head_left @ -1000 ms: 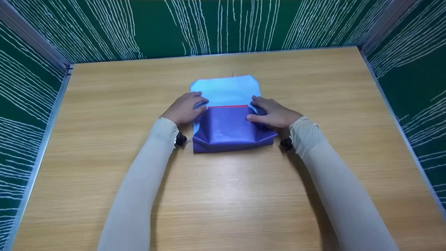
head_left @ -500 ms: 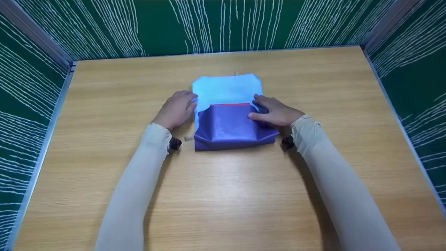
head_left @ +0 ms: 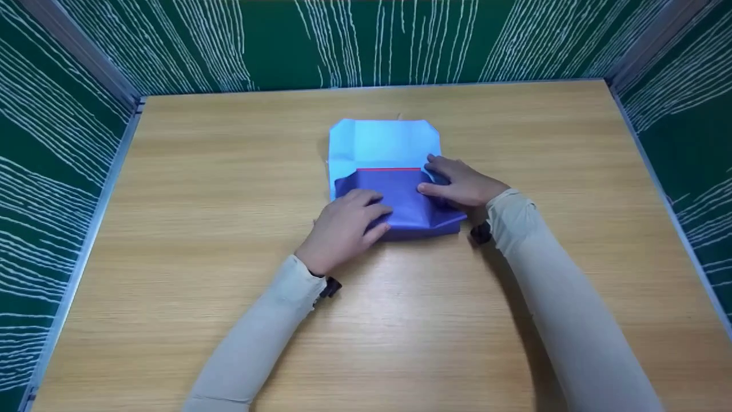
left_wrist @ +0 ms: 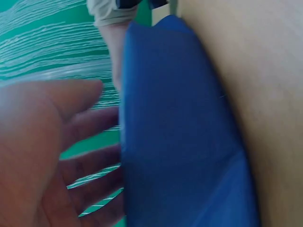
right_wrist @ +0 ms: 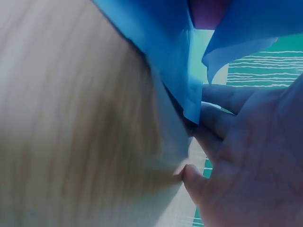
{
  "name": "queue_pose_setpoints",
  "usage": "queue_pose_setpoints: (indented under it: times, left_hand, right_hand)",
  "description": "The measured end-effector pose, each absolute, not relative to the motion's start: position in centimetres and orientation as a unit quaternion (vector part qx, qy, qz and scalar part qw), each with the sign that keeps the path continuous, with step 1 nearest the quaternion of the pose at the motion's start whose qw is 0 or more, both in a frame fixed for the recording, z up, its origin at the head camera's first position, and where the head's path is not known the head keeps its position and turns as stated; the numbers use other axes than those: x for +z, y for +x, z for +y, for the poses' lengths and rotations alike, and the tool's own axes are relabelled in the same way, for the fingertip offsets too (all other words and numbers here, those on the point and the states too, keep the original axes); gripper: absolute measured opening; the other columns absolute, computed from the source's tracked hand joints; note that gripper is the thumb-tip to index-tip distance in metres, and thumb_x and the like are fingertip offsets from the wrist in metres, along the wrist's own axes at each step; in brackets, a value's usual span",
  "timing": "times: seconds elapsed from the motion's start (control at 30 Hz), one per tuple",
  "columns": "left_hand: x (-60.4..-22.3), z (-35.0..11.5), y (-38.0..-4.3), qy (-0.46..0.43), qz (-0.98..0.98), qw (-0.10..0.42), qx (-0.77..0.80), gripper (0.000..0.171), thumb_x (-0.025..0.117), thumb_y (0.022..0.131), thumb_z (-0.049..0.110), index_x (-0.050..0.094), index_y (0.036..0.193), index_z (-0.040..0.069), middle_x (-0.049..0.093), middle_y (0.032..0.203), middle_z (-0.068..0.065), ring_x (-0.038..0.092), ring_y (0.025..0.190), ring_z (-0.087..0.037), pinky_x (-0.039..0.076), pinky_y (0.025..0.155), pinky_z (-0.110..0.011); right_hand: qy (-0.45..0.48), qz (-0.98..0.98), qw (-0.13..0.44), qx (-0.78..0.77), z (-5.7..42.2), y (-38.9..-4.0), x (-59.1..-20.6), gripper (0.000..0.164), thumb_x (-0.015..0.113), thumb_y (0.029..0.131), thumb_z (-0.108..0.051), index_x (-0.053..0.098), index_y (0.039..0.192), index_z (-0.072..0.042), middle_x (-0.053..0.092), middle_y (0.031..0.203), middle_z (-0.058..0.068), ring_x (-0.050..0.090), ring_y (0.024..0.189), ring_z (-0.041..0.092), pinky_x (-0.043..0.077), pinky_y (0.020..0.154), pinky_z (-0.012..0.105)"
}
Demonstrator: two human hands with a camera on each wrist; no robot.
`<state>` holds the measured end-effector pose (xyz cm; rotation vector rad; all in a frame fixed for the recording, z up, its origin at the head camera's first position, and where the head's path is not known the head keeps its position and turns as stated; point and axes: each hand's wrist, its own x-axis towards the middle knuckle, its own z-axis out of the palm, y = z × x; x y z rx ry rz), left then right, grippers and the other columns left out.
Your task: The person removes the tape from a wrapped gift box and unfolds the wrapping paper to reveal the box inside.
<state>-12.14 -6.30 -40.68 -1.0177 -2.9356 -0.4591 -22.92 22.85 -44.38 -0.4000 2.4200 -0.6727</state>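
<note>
A sheet of paper, light blue inside and purple outside, lies in the middle of the table. Its near part is folded up over a flat-topped item whose red edge shows; the rest of that item is hidden. My left hand rests over the near left of the purple fold with fingers spread. Those fingers reach behind the blue-looking paper in the left wrist view. At the right side, my right hand touches the loose paper, fingers lightly bent. A dark red surface shows between folds in the right wrist view.
The wooden table extends around the paper on all sides. Green panels with white streaks stand along the back and both sides, framed by grey bars. Both wrists carry small dark cameras.
My left hand has left the paper's left edge and come nearer and to the right, onto the purple fold. The right hand stays at the right side. The head view has shifted slightly.
</note>
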Motion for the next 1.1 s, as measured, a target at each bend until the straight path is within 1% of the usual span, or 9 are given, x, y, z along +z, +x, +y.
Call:
queue_pose_setpoints:
  times: [0.2, 0.37, 0.5, 0.57, 0.67, 0.77, 0.87, 0.97, 1.1]
  left_hand:
    - [-41.0, -5.7, -12.1, -0.325, -0.936, 0.023, -0.133, 0.034, 0.062, 0.104, 0.038, 0.073, 0.128, 0.017, 0.066, 0.134, -0.006, 0.058, 0.127, -0.026, 0.044, 0.112, -0.044]
    - [-41.0, -5.6, -12.0, -0.329, -0.934, 0.03, -0.135, 0.032, 0.063, 0.104, 0.036, 0.072, 0.126, 0.016, 0.066, 0.132, -0.006, 0.059, 0.124, -0.026, 0.047, 0.108, -0.044]
    - [-41.1, -5.8, -11.9, -0.329, -0.933, 0.034, -0.139, 0.03, 0.063, 0.104, 0.035, 0.073, 0.124, 0.015, 0.066, 0.129, -0.006, 0.06, 0.122, -0.025, 0.049, 0.105, -0.042]
    - [-41.1, -5.8, -11.8, -0.328, -0.933, 0.037, -0.14, 0.03, 0.064, 0.104, 0.035, 0.073, 0.124, 0.015, 0.067, 0.13, -0.006, 0.061, 0.122, -0.025, 0.049, 0.105, -0.041]
    - [-41.3, -5.9, -11.7, -0.324, -0.934, 0.045, -0.142, 0.032, 0.066, 0.102, 0.035, 0.073, 0.125, 0.014, 0.068, 0.13, -0.006, 0.062, 0.122, -0.025, 0.049, 0.106, -0.04]
    - [-41.5, -5.8, -11.6, -0.322, -0.935, 0.051, -0.142, 0.033, 0.066, 0.102, 0.035, 0.072, 0.127, 0.015, 0.067, 0.133, -0.007, 0.061, 0.124, -0.025, 0.047, 0.108, -0.04]
    - [-41.5, -5.6, -11.6, -0.32, -0.935, 0.054, -0.141, 0.034, 0.065, 0.102, 0.036, 0.072, 0.128, 0.015, 0.067, 0.134, -0.007, 0.061, 0.125, -0.025, 0.047, 0.109, -0.04]
    - [-41.6, -5.5, -11.5, -0.313, -0.937, 0.057, -0.144, 0.032, 0.066, 0.102, 0.035, 0.072, 0.127, 0.015, 0.067, 0.133, -0.005, 0.061, 0.124, -0.024, 0.049, 0.107, -0.04]
    - [-41.6, -5.4, -11.3, -0.305, -0.94, 0.063, -0.14, 0.029, 0.066, 0.103, 0.034, 0.073, 0.124, 0.016, 0.067, 0.128, -0.004, 0.062, 0.12, -0.022, 0.051, 0.103, -0.039]
  right_hand:
    - [-0.141, 0.907, 0.276, -0.285, 23.2, -22.5, -44.5, 0.104, 0.042, 0.09, -0.084, 0.009, 0.168, -0.023, 0.002, 0.175, 0.002, -0.001, 0.16, 0.034, 0.004, 0.124, 0.065]
    - [-0.147, 0.909, 0.215, -0.325, 23.5, -21.8, -43.9, 0.088, 0.044, 0.099, -0.072, 0.022, 0.166, -0.02, 0.008, 0.174, -0.002, 0.005, 0.16, 0.029, 0.008, 0.126, 0.058]
    - [-0.175, 0.927, 0.099, -0.316, 23.0, -20.5, -42.6, 0.06, 0.062, 0.102, -0.046, 0.052, 0.151, -0.013, 0.039, 0.163, 0.006, 0.032, 0.153, 0.03, 0.025, 0.123, 0.056]
    - [-0.194, 0.928, 0.041, -0.314, 22.3, -19.2, -41.7, 0.041, 0.067, 0.101, -0.031, 0.064, 0.137, -0.011, 0.057, 0.147, 0.008, 0.048, 0.141, 0.029, 0.036, 0.118, 0.054]
    - [-0.231, 0.92, -0.007, -0.315, 20.9, -16.8, -41.0, 0.023, 0.07, 0.1, -0.022, 0.073, 0.12, -0.011, 0.068, 0.124, 0.005, 0.063, 0.12, 0.025, 0.049, 0.107, 0.049]
    - [-0.267, 0.918, -0.022, -0.293, 19.8, -15.0, -41.1, 0.023, 0.071, 0.1, -0.026, 0.076, 0.115, -0.01, 0.069, 0.118, 0.005, 0.067, 0.112, 0.024, 0.054, 0.099, 0.046]
    - [-0.281, 0.924, -0.029, -0.259, 19.1, -13.9, -41.3, 0.035, 0.075, 0.096, -0.036, 0.076, 0.116, -0.007, 0.068, 0.118, 0.009, 0.068, 0.102, 0.025, 0.057, 0.087, 0.045]
    - [-0.28, 0.931, -0.027, -0.232, 18.4, -13.3, -41.1, 0.047, 0.08, 0.09, -0.042, 0.075, 0.116, -0.003, 0.067, 0.115, 0.012, 0.066, 0.092, 0.026, 0.056, 0.08, 0.045]
    - [-0.287, 0.938, -0.028, -0.192, 17.5, -12.9, -40.5, 0.045, 0.08, 0.09, -0.043, 0.073, 0.107, -0.001, 0.064, 0.101, 0.012, 0.06, 0.081, 0.028, 0.053, 0.074, 0.044]
